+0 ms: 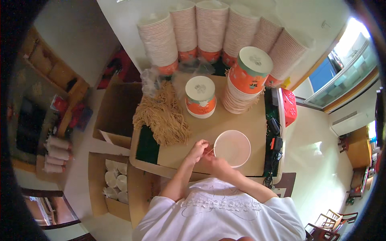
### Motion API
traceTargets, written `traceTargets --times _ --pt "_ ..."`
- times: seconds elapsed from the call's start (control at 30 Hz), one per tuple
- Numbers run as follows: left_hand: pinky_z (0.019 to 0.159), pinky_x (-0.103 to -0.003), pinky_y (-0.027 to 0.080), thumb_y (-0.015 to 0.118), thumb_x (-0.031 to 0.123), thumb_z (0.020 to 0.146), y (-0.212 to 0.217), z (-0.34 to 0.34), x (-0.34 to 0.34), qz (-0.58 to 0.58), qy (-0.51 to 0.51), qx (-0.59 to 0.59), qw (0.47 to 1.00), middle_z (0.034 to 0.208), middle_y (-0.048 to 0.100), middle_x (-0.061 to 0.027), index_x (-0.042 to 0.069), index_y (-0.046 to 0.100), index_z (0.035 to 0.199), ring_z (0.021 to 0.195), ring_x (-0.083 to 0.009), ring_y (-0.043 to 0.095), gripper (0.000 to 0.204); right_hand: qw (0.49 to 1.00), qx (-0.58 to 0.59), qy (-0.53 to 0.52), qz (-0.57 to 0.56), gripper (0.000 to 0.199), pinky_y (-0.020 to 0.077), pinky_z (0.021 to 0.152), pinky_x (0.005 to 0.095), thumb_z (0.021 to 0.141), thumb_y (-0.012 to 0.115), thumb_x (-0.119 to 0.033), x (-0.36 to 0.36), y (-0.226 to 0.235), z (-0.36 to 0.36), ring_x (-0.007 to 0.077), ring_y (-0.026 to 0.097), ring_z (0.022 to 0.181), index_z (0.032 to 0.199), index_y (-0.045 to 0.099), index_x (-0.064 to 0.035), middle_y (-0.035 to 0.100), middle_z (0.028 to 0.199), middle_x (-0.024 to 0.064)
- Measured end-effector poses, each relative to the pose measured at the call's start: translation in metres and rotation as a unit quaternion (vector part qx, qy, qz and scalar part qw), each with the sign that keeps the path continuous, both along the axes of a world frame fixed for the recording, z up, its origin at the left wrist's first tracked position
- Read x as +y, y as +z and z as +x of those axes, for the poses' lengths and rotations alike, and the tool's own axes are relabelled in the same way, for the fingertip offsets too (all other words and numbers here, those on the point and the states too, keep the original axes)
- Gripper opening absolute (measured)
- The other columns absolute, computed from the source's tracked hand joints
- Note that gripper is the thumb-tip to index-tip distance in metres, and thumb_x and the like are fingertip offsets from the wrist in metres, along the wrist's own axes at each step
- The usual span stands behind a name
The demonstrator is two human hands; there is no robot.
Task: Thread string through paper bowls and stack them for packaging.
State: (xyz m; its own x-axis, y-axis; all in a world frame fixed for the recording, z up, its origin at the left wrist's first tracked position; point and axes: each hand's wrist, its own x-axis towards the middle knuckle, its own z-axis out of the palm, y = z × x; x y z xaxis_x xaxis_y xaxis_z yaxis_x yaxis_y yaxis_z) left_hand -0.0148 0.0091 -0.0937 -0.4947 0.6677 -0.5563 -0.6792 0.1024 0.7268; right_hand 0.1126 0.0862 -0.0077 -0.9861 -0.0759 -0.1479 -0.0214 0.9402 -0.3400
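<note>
An open white paper bucket (233,149) stands on the brown board near the table's front edge, its mouth facing up. At its left rim my left hand (197,151) is closed in a pinch on a thin tan cord (211,151). My right hand (219,166) is at the near left side of the bucket, its fingers curled close to the cord. Those fingertips are blurred, and what they hold is hidden. Farther left on the board lies a loose heap of tan cords (165,114).
Upside-down orange buckets stand in a short stack (200,96) and a taller stack (247,80). Tall nested stacks (212,26) line the wall. Black adapters with cables (275,136) and a red basket (288,106) are at right. An open carton (107,201) holds white rolls at left.
</note>
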Motion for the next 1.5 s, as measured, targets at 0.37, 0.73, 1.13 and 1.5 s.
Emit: traceTargets --times 0.37,0.73,1.13,1.5 --pt "0.033 -0.020 0.030 0.045 0.014 0.088 0.019 0.004 0.012 -0.017 -0.052 0.073 0.996 0.064 0.049 0.0008 0.008 0.051 0.089 0.047 -0.0069 0.043 0.009 0.998 0.016 -0.043 0.049 0.020 0.0420 0.079 0.0348 0.076 0.057 -0.028 0.075 -0.009 -0.063 0.0263 0.057 0.086 0.085 0.063 -0.0106 0.062 0.083 0.0080" --pt "0.040 -0.019 0.035 0.060 0.020 0.082 0.028 0.009 0.030 0.006 -0.092 0.086 0.992 0.069 0.055 0.0009 0.004 0.057 0.090 0.052 -0.0064 0.048 0.018 0.915 0.052 -0.259 -0.305 0.008 0.0465 0.058 0.0296 0.075 0.061 -0.012 0.089 -0.019 -0.043 0.0150 0.059 0.064 0.077 0.063 -0.0049 0.061 0.067 0.0071" --pt "0.060 -0.024 0.045 0.063 0.016 0.079 0.014 0.023 0.043 -0.033 -0.029 0.208 0.977 0.074 0.062 -0.0026 0.001 0.065 0.081 0.066 -0.0097 0.056 0.015 0.898 0.004 -0.359 -0.254 0.030 0.0443 0.057 0.0335 0.083 0.054 -0.028 0.103 -0.018 -0.049 0.0170 0.056 0.061 0.072 0.058 -0.0012 0.058 0.063 0.0091" --pt "0.059 -0.023 0.044 0.062 0.015 0.081 0.006 0.028 0.046 -0.008 -0.017 0.189 0.982 0.072 0.058 0.0004 0.005 0.061 0.076 0.066 -0.0074 0.052 0.012 0.949 -0.032 -0.199 -0.243 0.028 0.0440 0.061 0.0349 0.084 0.050 -0.026 0.109 -0.033 -0.046 0.0238 0.058 0.066 0.079 0.057 0.0001 0.058 0.070 0.0170"
